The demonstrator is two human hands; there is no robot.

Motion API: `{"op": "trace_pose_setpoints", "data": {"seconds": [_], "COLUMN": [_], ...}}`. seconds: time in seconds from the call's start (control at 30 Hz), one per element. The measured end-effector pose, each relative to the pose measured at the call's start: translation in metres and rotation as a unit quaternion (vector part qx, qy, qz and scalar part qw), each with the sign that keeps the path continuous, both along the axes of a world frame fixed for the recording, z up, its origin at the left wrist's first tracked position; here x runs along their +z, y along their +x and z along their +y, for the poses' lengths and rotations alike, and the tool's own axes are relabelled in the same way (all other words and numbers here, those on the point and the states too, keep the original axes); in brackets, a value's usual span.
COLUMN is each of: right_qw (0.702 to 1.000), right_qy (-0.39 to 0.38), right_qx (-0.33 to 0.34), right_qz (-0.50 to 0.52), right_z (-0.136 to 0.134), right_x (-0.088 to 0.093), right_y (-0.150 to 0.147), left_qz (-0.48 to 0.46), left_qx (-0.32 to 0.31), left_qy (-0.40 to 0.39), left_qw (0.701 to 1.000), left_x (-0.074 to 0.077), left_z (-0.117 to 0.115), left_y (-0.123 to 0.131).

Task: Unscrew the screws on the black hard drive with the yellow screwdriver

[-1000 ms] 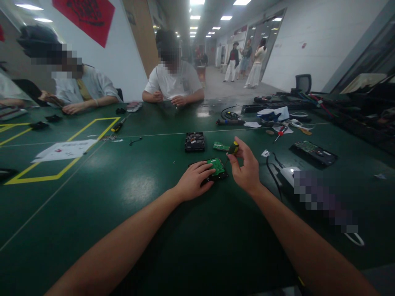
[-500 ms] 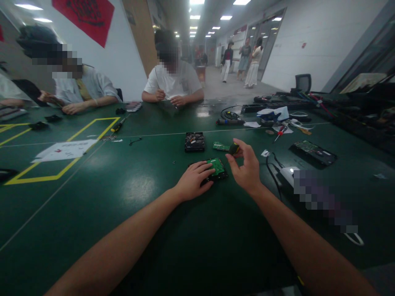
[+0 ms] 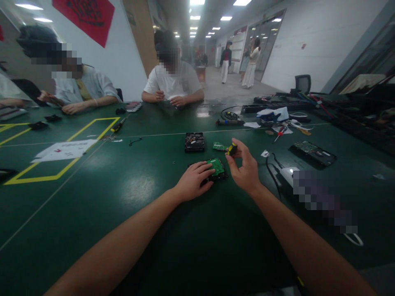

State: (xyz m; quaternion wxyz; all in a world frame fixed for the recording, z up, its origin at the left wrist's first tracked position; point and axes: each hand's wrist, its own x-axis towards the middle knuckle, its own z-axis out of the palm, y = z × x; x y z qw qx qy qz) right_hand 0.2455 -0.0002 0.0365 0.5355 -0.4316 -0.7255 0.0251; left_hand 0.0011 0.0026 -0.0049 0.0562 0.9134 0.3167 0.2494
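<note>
Right fingers (image 3: 233, 165): grasp screwdriver (image 3: 232, 148)
Left fingers (image 3: 201, 166): unclenched atop drive (image 3: 221, 177)
Green board (image 3: 217, 165): apparently still attached
Loose board (image 3: 219, 146): seemingly removed

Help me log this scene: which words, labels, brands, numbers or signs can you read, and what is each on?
None can be read.
Red poster: large dark characters, too blurred.
Paper: a line of print, too blurred.
Green board under the left hand: pale mark, too small.
White tag: dark marks, too small.

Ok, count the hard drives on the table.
3: a hard drive under the left hand, another just beyond it, a third farther right. More may be hidden.
</note>
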Motion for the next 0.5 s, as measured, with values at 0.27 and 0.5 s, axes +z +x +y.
{"op": "trace_pose_setpoints", "data": {"seconds": [0.27, 0.5], "right_qw": [0.999, 0.999], "right_qy": [0.019, 0.022], "right_qx": [-0.025, -0.034], "right_qz": [-0.016, -0.017], "right_z": [-0.0019, -0.002], "right_x": [0.0029, 0.0061], "right_y": [-0.0001, -0.0001], "left_qz": [-0.004, -0.003], "left_qx": [-0.001, -0.002], "left_qy": [0.002, 0.003], "left_qw": [1.0, 1.0], "left_x": [-0.0007, -0.0012], "left_z": [0.0, 0.0003], "left_y": [0.0001, 0.0003]}}
